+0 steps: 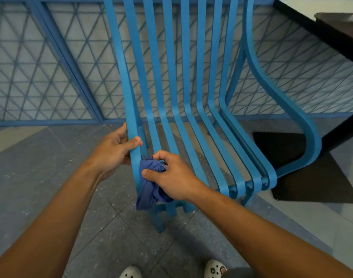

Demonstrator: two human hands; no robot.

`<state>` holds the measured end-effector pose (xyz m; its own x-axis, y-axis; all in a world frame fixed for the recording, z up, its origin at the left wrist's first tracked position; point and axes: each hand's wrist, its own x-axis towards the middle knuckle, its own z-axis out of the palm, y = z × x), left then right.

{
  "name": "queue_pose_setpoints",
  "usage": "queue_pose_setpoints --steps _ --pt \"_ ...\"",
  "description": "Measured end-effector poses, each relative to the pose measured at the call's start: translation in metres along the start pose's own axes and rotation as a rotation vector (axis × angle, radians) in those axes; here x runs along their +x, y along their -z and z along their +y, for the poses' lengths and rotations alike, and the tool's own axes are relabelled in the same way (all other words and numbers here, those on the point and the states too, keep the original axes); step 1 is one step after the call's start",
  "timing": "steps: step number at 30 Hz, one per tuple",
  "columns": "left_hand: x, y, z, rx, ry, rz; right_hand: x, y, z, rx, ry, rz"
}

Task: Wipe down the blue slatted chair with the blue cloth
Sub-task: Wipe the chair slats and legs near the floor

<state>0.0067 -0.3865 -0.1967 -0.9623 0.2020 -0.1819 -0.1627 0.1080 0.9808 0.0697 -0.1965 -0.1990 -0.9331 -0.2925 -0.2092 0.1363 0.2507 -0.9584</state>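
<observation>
The blue slatted chair (pixel 191 97) stands in front of me, its long slats curving from the backrest down into the seat. My left hand (pixel 113 151) grips the leftmost slat at the seat's left edge, thumb over the top. Just below it, my right hand (pixel 171 177) holds the bunched dark blue cloth (pixel 149 187) against the same slat near the seat's front edge. Part of the cloth hangs down below the seat.
A blue lattice railing (pixel 51 67) runs behind the chair. A dark table (pixel 332 33) stands at the upper right, its black base (pixel 281 149) on the floor by the chair's right arm. Grey tiled floor lies around. My two white shoes (pixel 215 269) show at the bottom.
</observation>
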Motion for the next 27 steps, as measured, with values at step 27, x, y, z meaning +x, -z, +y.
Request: queue_pose_setpoints --steps 27 --pt "0.078 0.069 0.018 0.047 0.091 0.023 0.098 -0.072 -0.015 0.307 0.028 0.26"
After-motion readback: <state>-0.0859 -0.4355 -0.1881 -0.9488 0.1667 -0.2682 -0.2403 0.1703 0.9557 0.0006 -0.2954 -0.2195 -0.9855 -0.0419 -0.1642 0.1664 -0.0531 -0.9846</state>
